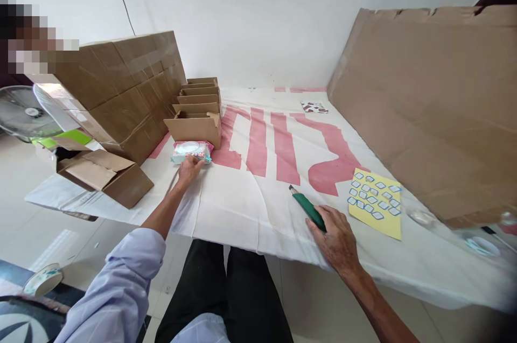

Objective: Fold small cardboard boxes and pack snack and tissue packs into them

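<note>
My left hand (189, 169) is closed on the near edge of a pink and white pack of wet wipes (193, 148). The pack lies flat on the cloth, right in front of an open cardboard box (194, 130). Under my right hand (334, 232) is a green utility knife (307, 210), its handle held between thumb and fingers. The knife rests low over the table near the front edge, its tip pointing away to the left. To the right of that hand lies a yellow sheet (375, 202) with several white, blue-edged stickers.
Several small open boxes (200, 91) stand in a row behind the wipes. A large carton (133, 84) stands on the left, an open box (107, 173) before it. A cardboard panel (436, 106) leans at right, near a roll of tape (482, 246). A person's blurred head is far left.
</note>
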`<state>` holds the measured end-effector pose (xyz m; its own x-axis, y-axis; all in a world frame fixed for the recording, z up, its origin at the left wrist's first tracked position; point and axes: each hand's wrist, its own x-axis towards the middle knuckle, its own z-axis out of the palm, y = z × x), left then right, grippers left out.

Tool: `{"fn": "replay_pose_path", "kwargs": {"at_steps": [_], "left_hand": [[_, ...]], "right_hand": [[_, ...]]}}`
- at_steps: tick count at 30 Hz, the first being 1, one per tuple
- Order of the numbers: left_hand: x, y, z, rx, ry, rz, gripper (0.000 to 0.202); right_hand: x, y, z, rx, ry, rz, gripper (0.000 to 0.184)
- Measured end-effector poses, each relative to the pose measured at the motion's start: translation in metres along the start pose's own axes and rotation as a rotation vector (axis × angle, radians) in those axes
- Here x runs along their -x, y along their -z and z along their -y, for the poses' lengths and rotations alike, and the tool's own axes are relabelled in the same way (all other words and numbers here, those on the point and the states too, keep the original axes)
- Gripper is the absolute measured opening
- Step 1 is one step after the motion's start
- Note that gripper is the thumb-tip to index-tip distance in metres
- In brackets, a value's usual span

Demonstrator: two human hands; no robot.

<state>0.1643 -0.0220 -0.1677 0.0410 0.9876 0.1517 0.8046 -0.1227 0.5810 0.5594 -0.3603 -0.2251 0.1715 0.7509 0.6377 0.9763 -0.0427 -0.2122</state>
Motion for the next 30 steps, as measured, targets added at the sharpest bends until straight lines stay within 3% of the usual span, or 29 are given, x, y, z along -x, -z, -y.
{"fn": "replay_pose_path", "kwargs": {"at_steps": [10,23,27,30], "left_hand": [[-0.047,-0.013,-0.002,0.085,0.044,-0.061,0.03],[-0.124,-0.005,0.002,0.108,0.051,0.035,0.022],[-0.129,-0.002,0.003,0.126,-0.003,0.09,0.015],[-0.115,0.0,0.001,0.125,-0.133,0.105,0.025]], "right_hand": [[0.002,0.001,0.004,0.023,-0.034,0.053,0.033],[0.004,0.006,0.01,-0.014,-0.09,0.08,0.034],[0.004,0.006,0.01,-0.02,-0.108,0.107,0.036],[0.004,0.006,0.01,-0.02,-0.116,0.11,0.035]]}}
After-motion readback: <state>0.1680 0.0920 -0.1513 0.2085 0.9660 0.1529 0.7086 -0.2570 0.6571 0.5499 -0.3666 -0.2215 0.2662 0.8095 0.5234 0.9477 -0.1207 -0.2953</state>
